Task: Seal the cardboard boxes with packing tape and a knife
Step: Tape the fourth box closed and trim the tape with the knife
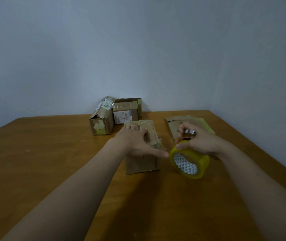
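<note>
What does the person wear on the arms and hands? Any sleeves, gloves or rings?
Both arms are bare up to the frame edge: no sleeves, gloves or watch show. The left hand wears no visible ring. At the right hand a small silver metal piece shows; ring or tool, I cannot tell.

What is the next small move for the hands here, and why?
Probably the right hand should bring the tape roll over onto the top of the box. The left hand presses flat on the box and steadies it, while the right hand grips the tape roll just beside the box, so no fresh tape seems to be laid on it yet.
</note>
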